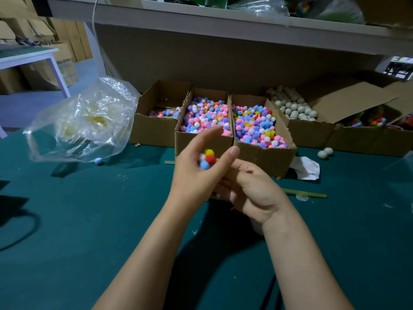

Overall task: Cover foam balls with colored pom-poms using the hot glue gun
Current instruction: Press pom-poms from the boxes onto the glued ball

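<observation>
Gripping a cluster of pom-poms [207, 158], yellow, red, blue and white, in the left hand [196, 175], thumb and fingers curled round it, above the green counter [89, 220] and in front of the near wall of the middle box [185, 142]. Tucked close beneath on the right with the right hand [252, 189], fingers curled out of sight; cannot tell whether clamped on anything. Behind, loose pom-poms [257, 126] filling the open boxes. Further right, a box of white foam balls [292, 106]. Far left, a crumpled plastic bag [82, 121].
</observation>
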Available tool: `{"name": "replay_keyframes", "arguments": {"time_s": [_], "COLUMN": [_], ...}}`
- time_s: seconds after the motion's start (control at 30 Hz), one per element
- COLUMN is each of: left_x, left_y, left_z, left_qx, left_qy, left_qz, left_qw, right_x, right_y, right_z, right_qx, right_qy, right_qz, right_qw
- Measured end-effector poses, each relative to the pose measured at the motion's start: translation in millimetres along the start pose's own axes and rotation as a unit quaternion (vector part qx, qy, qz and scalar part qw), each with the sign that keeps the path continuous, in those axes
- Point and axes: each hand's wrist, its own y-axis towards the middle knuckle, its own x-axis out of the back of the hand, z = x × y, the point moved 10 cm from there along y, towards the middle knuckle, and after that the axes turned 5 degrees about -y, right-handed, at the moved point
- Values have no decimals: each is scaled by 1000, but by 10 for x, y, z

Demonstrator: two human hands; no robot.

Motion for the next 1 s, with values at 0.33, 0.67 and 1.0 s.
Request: {"name": "replay_keyframes", "arguments": {"time_s": [0.33,0.67,1.0], "left_x": [22,186,-17], "left_y": [-23,-56,-21], "left_z": [28,187,60], "left_qx": [9,69,27], "left_qy": [-82,-81,-92], "left_qz": [-36,-141,-11], "left_qw": [996,984,995], "right_x": [-154,-115,-30], "right_y": [-4,46,11], "right_z": [-110,-64,-96], "right_qx": [-31,15,-20], "right_qy": [79,25,-3], "right_qz": [54,5,24], "right_qw": [995,1000,1000]}}
